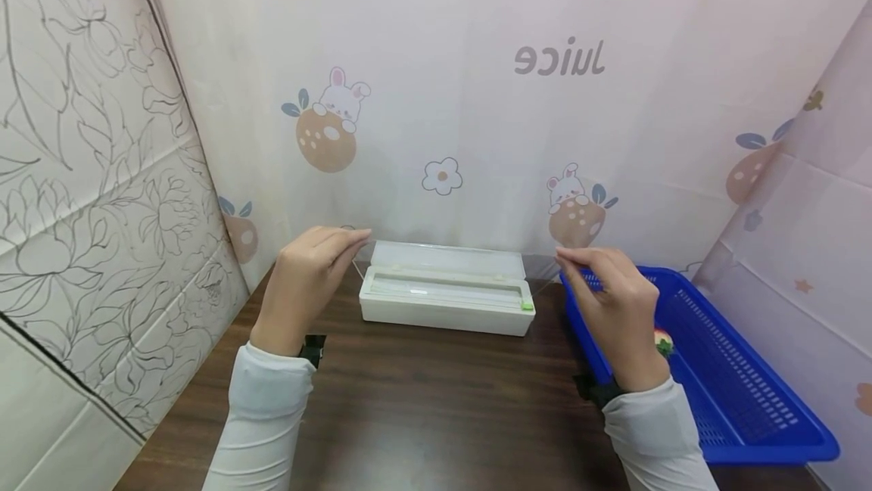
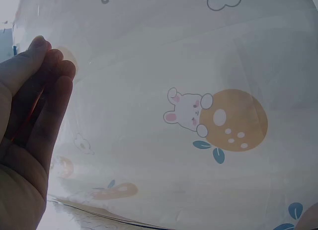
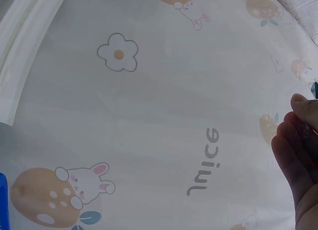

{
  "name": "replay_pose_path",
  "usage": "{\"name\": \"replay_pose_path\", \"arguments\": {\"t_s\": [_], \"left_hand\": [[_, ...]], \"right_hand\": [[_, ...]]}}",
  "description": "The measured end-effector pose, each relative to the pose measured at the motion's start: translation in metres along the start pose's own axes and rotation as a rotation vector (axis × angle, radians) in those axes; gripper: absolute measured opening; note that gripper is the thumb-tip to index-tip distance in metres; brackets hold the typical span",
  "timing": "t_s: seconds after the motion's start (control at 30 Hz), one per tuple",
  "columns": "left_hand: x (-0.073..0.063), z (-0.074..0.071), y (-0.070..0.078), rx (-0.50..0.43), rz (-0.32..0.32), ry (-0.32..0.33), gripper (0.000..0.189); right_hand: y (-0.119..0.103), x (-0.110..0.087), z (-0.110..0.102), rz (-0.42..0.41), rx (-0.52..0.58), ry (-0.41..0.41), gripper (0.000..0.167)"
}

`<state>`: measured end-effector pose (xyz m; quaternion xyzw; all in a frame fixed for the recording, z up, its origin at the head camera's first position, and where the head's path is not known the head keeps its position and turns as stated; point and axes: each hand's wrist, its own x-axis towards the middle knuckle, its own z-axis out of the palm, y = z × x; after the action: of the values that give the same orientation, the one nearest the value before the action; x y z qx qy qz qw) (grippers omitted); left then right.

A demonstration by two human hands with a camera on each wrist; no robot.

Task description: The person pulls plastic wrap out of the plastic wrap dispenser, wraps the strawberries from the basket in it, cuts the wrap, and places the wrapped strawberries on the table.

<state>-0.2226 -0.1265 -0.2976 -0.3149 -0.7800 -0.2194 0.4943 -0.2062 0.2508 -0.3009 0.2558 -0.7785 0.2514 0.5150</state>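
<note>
My left hand (image 1: 300, 287) is raised left of a white cling film dispenser (image 1: 443, 315), thumb and fingertips pinched together. On the other side my right hand (image 1: 616, 317) pinches in the same way, above the near side of a blue basket. Between the hands and the dispenser, faint pale edges show a sheet of clear cling film (image 1: 357, 269), hard to make out; both hands grip its corners. The dispenser's clear lid (image 1: 450, 258) stands open at the back, and a green slider (image 1: 527, 306) sits at its right end. Both wrist views show the fingertips meeting the thumb.
A blue plastic basket (image 1: 770, 455) stands on the right, with a red and white item with a green top (image 1: 663, 343) inside, partly hidden by the right hand. The dark wooden table (image 1: 422, 393) meets a printed curtain (image 1: 443, 97) behind the dispenser and patterned panels at both sides.
</note>
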Motion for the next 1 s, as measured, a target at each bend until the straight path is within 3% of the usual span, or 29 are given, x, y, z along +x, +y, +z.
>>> {"name": "replay_pose_path", "arguments": {"t_s": [1.0], "left_hand": [[0.0088,-0.0087,0.0006,-0.006,0.029,-0.022,0.022]], "right_hand": [[-0.0051,0.0077,-0.0086,-0.013,-0.01,-0.022,0.03]]}}
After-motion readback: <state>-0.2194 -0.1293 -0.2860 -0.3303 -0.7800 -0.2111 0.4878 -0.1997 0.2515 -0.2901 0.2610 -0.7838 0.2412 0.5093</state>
